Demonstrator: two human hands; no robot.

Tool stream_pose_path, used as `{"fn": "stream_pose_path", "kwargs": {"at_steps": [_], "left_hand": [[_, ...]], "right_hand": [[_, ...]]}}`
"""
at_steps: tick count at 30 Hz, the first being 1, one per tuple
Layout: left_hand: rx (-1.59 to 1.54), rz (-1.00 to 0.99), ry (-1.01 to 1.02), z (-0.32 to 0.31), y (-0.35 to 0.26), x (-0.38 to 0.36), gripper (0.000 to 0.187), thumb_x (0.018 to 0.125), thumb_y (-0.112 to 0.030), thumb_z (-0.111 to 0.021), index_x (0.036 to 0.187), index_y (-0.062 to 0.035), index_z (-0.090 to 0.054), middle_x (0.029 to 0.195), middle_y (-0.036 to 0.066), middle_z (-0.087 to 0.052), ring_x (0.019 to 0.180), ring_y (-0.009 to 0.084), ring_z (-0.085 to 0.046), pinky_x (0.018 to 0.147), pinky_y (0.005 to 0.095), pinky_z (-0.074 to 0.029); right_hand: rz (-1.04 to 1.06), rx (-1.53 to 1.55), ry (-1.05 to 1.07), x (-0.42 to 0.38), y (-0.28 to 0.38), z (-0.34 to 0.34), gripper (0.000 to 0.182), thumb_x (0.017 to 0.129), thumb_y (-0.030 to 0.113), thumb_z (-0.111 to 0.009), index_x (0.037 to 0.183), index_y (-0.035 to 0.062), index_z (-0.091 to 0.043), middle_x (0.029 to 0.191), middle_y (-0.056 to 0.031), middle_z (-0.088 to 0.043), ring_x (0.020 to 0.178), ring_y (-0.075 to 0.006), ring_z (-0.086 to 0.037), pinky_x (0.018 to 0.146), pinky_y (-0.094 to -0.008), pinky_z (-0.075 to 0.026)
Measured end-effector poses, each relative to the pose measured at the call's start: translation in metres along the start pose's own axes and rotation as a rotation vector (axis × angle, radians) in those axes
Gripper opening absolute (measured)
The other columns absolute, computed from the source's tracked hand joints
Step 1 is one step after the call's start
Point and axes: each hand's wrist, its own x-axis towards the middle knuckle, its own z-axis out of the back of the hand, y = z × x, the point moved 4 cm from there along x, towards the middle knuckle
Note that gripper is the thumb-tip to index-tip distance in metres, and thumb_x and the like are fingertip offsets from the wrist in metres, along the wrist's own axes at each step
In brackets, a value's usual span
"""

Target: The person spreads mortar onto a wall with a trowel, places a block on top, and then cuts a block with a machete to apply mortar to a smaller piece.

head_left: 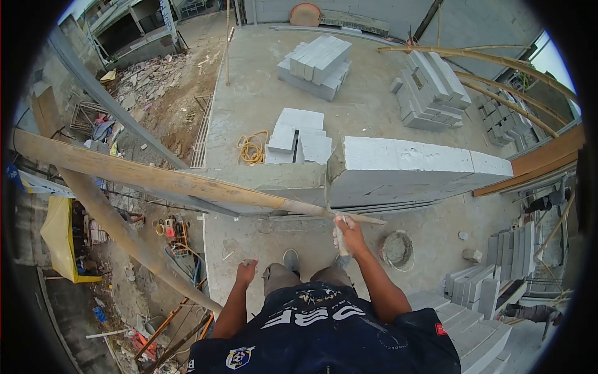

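Observation:
My right hand (pixel 350 237) is closed around the pale handle of a trowel (pixel 340 242), whose thin blade is seen nearly edge-on. It points up toward the mortar-smeared end of a white block wall (pixel 408 156). Left of that end runs a lower, mortar-coated course (pixel 268 177). My left hand (pixel 247 270) hangs at my left side with its fingers curled in, and nothing shows in them. To the right of my feet stands a round bucket (pixel 397 250) with grey mortar in it.
A bamboo pole (pixel 149 174) slants across in front of me at the left. Block stacks (pixel 317 62) stand beyond the wall, near a coiled yellow hose (pixel 251 148). More blocks (pixel 467 324) are piled at my right. The floor edge (pixel 207 262) drops off leftward to rubble.

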Motion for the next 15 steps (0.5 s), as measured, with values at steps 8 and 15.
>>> {"fn": "stream_pose_path", "kwargs": {"at_steps": [8, 15], "left_hand": [[0.139, 0.094, -0.019, -0.009, 0.078, -0.016, 0.046, 0.085, -0.045, -0.069, 0.093, 0.0005, -0.073, 0.082, 0.018, -0.072, 0.081, 0.0286, -0.070, 0.077, 0.0400, -0.052], [0.148, 0.117, -0.052, -0.014, 0.109, -0.001, 0.048, 0.085, -0.045, -0.068, 0.096, 0.0006, -0.073, 0.096, 0.023, -0.073, 0.097, 0.0364, -0.070, 0.086, 0.0413, -0.052]], "right_hand": [[0.002, 0.077, 0.001, -0.044, 0.052, 0.012, 0.035, 0.098, 0.044, -0.061, 0.107, 0.0100, -0.057, 0.072, -0.0023, -0.058, 0.053, -0.0126, -0.055, 0.049, -0.0296, -0.048], [0.226, 0.141, 0.033, -0.085, 0.123, 0.017, 0.035, 0.101, 0.039, -0.056, 0.117, 0.0072, -0.056, 0.072, -0.0052, -0.057, 0.051, -0.0124, -0.054, 0.047, -0.0273, -0.047]]}}
